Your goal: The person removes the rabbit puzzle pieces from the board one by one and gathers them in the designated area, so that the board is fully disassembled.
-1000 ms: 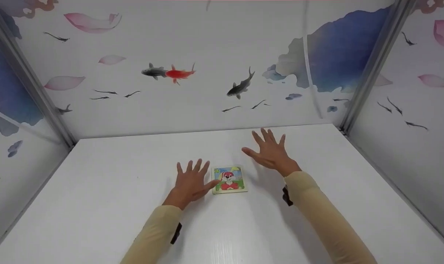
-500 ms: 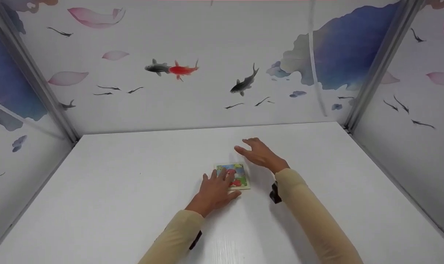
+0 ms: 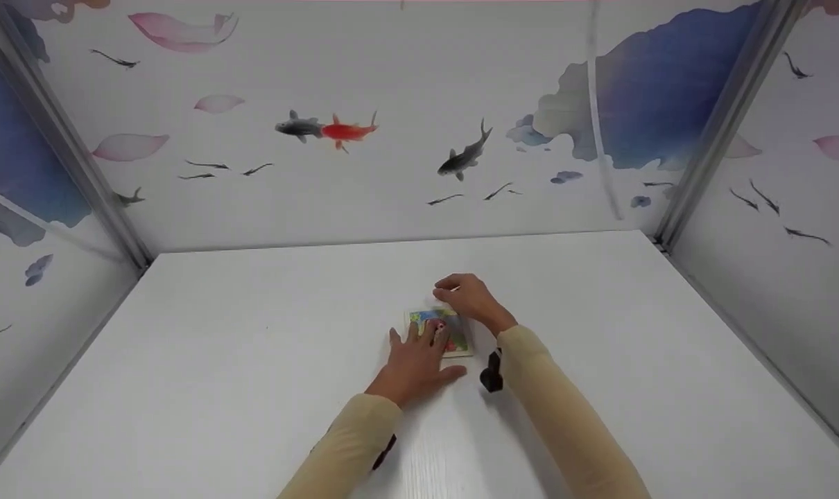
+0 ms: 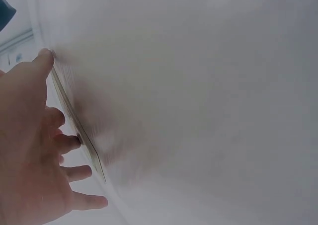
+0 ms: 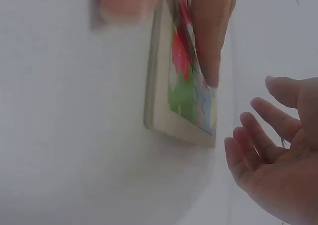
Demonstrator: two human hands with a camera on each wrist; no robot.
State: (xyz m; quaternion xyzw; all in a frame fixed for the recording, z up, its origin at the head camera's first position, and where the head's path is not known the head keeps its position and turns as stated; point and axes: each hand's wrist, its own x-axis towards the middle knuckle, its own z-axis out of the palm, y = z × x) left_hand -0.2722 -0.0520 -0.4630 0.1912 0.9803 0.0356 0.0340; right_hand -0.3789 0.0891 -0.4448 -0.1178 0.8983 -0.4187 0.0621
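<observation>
A small wooden jigsaw puzzle (image 3: pixel 459 341) with a colourful cartoon animal picture lies flat on the white table. My left hand (image 3: pixel 416 367) rests over its lower left part, fingers spread across the picture, thumb out beside the near edge. In the left wrist view the puzzle shows only as a thin edge (image 4: pixel 77 123) beside the fingers. My right hand (image 3: pixel 471 298) hovers just past the far right corner, its fingers loosely bent. The right wrist view shows that hand (image 5: pixel 283 155) apart from the puzzle, with nothing between thumb and fingers; piece lines and a pale wood frame show there.
White panels printed with fish, petals and blue washes enclose the table (image 3: pixel 253 388) at the back and both sides. Metal posts (image 3: pixel 697 132) stand at the back corners. A dark device (image 3: pixel 492 372) is strapped under the right sleeve.
My left hand has moved right from beside the puzzle onto its picture. My right hand has come left and nearer, toward the far edge, and its spread fingers have bent inward.
</observation>
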